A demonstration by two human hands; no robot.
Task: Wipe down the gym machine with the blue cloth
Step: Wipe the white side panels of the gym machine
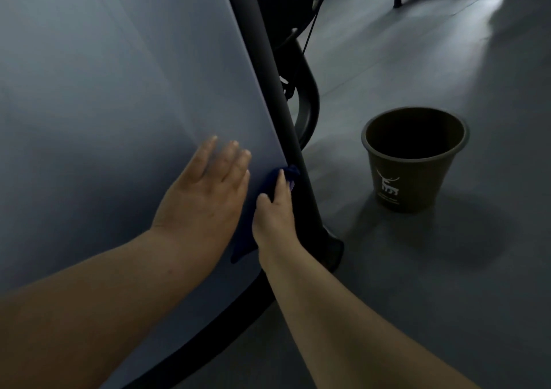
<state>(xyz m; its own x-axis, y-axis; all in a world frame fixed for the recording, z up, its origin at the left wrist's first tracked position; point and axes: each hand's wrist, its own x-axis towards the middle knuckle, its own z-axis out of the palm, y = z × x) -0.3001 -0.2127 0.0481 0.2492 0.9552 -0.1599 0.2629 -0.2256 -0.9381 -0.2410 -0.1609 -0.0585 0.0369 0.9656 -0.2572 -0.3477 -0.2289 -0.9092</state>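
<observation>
I see my left hand (205,191) lying flat on the machine's pale panel (104,105), fingers straight and slightly spread, holding nothing. My right hand (275,218) sits just beside it, at the panel's right edge, where the panel meets the black post (268,69). That grip is pinched on the blue cloth (247,233): the thumb and a finger curl over the bunched top of it, and the rest of the cloth hangs down along the panel between my two hands, its lower end below the right wrist. The cloth's top touches the post; whether the other fingers wrap behind it I cannot tell.

The post runs down to a black foot (335,248) on the grey floor (417,299). A curved black frame edge borders the panel's bottom. To the right, well apart from the post, a brown bucket (414,162) stands upright on the floor, a white deer printed on its side. Its inside is too dark to read.
</observation>
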